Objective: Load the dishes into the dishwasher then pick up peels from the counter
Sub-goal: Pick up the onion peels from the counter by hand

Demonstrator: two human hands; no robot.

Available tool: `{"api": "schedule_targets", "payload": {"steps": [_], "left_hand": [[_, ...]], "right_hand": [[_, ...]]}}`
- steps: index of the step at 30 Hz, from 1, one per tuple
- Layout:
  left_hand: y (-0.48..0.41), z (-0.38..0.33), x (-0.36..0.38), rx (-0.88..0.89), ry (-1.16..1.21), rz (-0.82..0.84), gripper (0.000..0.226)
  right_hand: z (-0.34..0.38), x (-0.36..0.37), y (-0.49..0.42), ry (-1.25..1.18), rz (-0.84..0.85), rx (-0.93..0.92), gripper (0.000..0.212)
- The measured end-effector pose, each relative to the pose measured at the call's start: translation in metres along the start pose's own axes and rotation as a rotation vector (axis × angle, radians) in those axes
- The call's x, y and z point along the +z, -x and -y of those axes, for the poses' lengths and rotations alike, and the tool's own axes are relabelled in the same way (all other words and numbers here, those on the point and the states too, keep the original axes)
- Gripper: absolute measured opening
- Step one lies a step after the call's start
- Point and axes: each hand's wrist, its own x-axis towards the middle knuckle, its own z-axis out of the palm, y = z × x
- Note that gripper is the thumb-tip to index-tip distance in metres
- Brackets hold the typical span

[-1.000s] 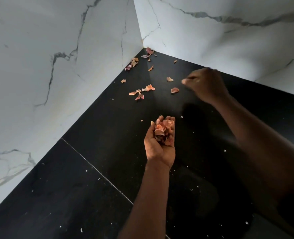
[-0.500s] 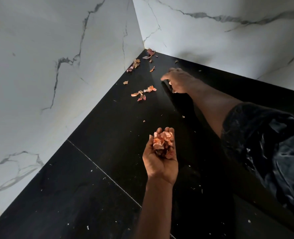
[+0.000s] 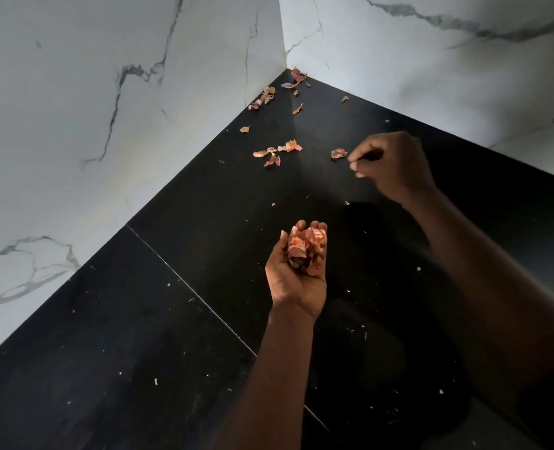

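left hand (image 3: 296, 274) cupped round peel wad (image 3: 306, 248), keep level. right hand (image 3: 396, 164) curled, contents unclear; pinch loose peel (image 3: 338, 153) just beside it.

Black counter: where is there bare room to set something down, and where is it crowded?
Bare, apart from specks: the near counter either side of the seam, between the left marble wall and the left hand cupping a handful of peels. Crowded: loose peels in the far corner, the peel cluster, and a single peel by the right hand.
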Motion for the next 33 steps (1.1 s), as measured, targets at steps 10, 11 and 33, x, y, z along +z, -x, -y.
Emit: {"api": "schedule_targets", "payload": {"steps": [10,11,33], "left_hand": [[-0.003,-0.002,0.012,0.062,-0.082,-0.046,0.035],[-0.002,-0.003,0.012,0.056,-0.059,-0.026,0.034],[0.002,-0.016,-0.017,0.062,-0.035,0.03,0.036]], "right_hand": [[0.087,0.017,0.085,-0.106,0.305,-0.274,0.015],[0.084,0.013,0.078,-0.136,0.28,-0.257,0.014],[0.004,0.064,0.012,0.232,0.014,-0.105,0.014]]}}
